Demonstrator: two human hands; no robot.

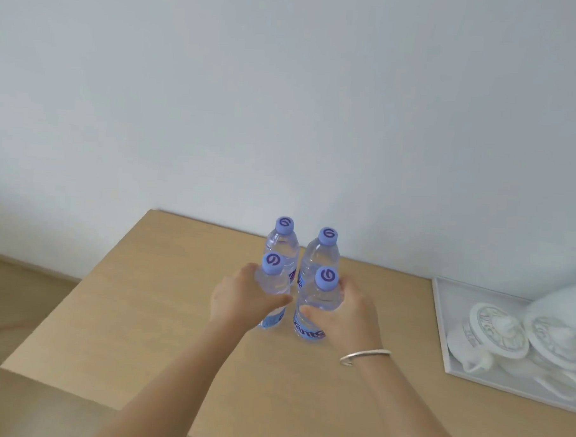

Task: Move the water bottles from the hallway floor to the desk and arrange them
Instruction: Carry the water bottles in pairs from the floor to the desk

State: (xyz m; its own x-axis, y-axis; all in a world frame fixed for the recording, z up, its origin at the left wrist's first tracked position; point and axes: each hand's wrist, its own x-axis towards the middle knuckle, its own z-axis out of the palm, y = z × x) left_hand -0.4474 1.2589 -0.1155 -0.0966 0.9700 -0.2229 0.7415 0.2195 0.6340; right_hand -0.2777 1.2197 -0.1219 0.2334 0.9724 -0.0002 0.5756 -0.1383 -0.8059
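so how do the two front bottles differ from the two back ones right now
The front bottles are each gripped, one by the left hand and one by the right hand; the back bottles are touched by no hand. The front bottles sit nearer the desk middle, the back bottles closer to the wall. Hands cover much of the front bottles; the back bottles are partly hidden behind them. All four stand upright with matching blue caps.

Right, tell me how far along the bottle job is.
Done: all four visible bottles stand on the desk, the two rear bottles by the wall. In hand: left hand grips the front-left bottle, right hand the front-right bottle. Left: release them; the hallway is out of view.
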